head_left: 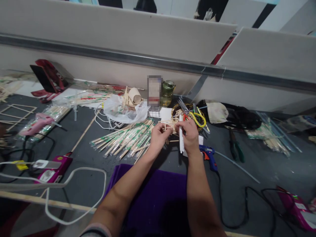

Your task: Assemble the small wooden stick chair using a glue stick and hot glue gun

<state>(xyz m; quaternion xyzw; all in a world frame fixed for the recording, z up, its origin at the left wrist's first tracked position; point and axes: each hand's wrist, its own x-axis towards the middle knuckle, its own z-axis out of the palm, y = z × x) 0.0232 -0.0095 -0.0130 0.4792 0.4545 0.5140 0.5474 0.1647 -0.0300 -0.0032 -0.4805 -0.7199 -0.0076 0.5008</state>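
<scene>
Above the dark table, my left hand [158,135] pinches the left side of a small frame of thin wooden sticks [170,125], thumb and fingers pressed together. At the frame's right side is my right hand [189,133], closed around a slim white pen-like stick [181,140] that points down toward me. Whether the right fingertips also grip the frame cannot be made out. Just behind the hands lies a round basket of stick pieces [175,111], with yellow-handled scissors [200,120] on it. A blue glue gun [209,157] rests right of my right wrist.
Wrapped chopsticks [125,138] are spread left of my hands. Pliers [236,146] lie to the right. Behind stand a green jar [168,90] and a plastic bag [125,110]. A pink glue gun [37,124], power strip [55,168] and loose cables occupy the left; purple cloth [155,194] is nearest me.
</scene>
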